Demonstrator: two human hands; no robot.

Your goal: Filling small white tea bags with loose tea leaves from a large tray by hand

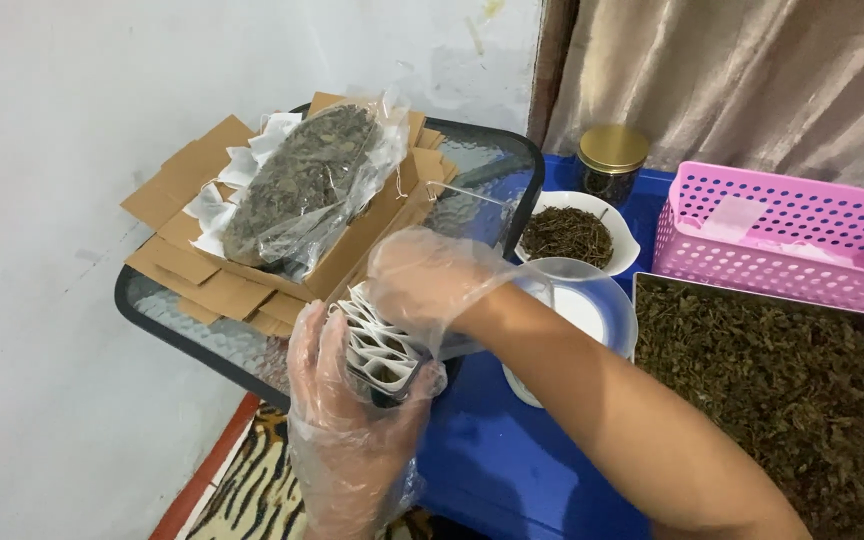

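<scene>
Around your hands sit a glass desk [177, 318] carrying a pile of flat brown cardboard pieces [192, 270], too overlapped to count, topped by one clear bag of dried leaves [302, 185] with white paper sachets [214, 205] beside it. To your right, on the blue surface [512, 460], you have one white bowl [625, 255] of dark leaves, one gold-lidded jar [611, 160], one pink basket [782, 235], one metal tray [782, 400] full of dried leaves and one white cup [592, 310] partly hidden behind your right forearm. Your forearm crosses in front of that cup and the tray's near corner. Both of your hands wear clear plastic gloves. Your left hand [342, 420] is wrapped closed around a stack of white sachets [380, 345], held low in front of the desk's near edge; there are roughly ten, too tightly packed to count exactly. Your right hand [422, 280] rests curled on top of the stack, fingers touching its upper edges; you cannot tell whether it pinches one.
</scene>
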